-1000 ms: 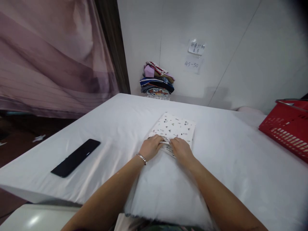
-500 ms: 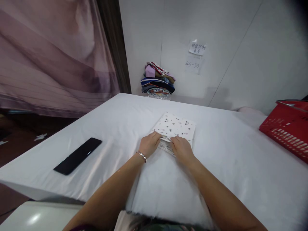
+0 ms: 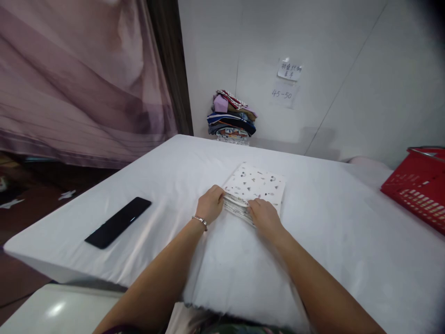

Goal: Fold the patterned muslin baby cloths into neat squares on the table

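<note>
A folded white cloth (image 3: 256,184) printed with small dark shapes lies in the middle of the white-covered table (image 3: 327,222). My left hand (image 3: 210,204), a bracelet on its wrist, grips the near left corner of the cloth with curled fingers. My right hand (image 3: 263,215) is closed over the near edge of the same cloth, its fingers tucked into the stacked layers. Both forearms reach in from the bottom of the view.
A black phone (image 3: 118,222) lies on the table to the left. A red plastic basket (image 3: 419,186) stands at the right edge. A stack of folded clothes (image 3: 232,116) sits against the far wall under paper notes (image 3: 289,70). A pinkish curtain (image 3: 76,79) hangs at left.
My hands have spread slightly apart along the cloth's near edge, the left one moving to the corner. The view has shifted a little to the left.
</note>
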The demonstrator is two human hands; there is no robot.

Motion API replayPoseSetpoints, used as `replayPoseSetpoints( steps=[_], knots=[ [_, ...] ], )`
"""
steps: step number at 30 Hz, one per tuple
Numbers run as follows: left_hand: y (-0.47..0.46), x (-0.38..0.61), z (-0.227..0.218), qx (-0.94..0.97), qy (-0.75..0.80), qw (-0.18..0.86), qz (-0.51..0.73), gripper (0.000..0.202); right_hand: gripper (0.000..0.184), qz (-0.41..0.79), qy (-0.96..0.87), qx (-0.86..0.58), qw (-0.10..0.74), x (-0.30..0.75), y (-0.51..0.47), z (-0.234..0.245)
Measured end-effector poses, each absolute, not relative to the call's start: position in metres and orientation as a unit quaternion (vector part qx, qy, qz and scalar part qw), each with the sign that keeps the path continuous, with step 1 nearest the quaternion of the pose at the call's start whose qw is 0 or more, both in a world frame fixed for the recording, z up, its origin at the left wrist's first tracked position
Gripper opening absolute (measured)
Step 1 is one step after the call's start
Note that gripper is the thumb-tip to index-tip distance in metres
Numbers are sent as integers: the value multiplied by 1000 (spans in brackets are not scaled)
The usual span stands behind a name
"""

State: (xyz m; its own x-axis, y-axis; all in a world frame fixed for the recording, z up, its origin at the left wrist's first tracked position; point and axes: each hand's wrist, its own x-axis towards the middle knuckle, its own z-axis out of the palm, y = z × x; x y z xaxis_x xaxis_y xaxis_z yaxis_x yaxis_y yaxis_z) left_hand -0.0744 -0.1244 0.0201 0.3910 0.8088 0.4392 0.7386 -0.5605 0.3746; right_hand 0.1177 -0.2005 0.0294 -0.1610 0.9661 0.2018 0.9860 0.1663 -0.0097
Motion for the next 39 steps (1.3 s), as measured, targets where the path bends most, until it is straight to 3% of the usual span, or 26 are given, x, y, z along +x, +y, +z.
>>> replayPoseSetpoints(
  steps=[8, 17, 24, 39],
  knots=[
    [-142, -65, 20, 909, 353, 54, 216, 19, 22, -48, -754, -650, 86, 118, -199, 28],
    [-144, -54, 12, 904, 403, 41, 137, 26, 18, -45, -760, -644, 76, 116, -200, 29],
    [-144, -48, 10, 898, 429, 20, 92, 20, 18, -47, -757, -646, 90, 116, -201, 27],
    [-145, -56, 17, 907, 393, 58, 139, 25, 29, -47, -765, -632, 112, 112, -209, 26]
  ],
)
